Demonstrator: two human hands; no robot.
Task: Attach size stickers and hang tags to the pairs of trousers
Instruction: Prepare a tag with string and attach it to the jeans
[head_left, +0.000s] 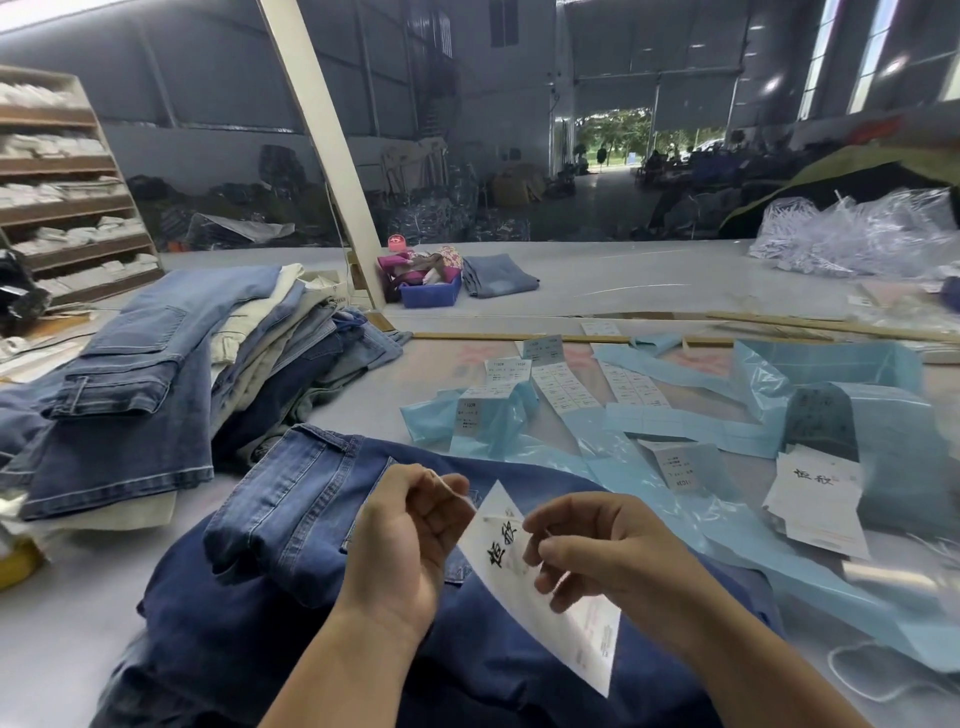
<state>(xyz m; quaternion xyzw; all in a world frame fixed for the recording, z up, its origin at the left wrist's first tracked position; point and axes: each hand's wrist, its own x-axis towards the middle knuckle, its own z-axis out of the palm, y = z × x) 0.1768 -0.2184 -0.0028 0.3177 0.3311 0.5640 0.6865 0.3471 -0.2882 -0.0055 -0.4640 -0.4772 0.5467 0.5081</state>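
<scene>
Both hands are up over the dark blue trousers (291, 519) lying on the table (363, 410). The left hand (410, 540) has its fingers curled, pinching a thin clear loop, and the right hand (587, 545) pinches the white hang tag (550, 603) near its top. More hang tags (815, 499) sit off right, sticker strips (561, 389) beyond, stacked jeans (156, 374) left.

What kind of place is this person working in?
Probably a garment factory's finishing area: a tall stack of folded denim trousers, strips of printed white size stickers on blue backing, and a wooden shelf of white packets in a big warehouse hall.
</scene>
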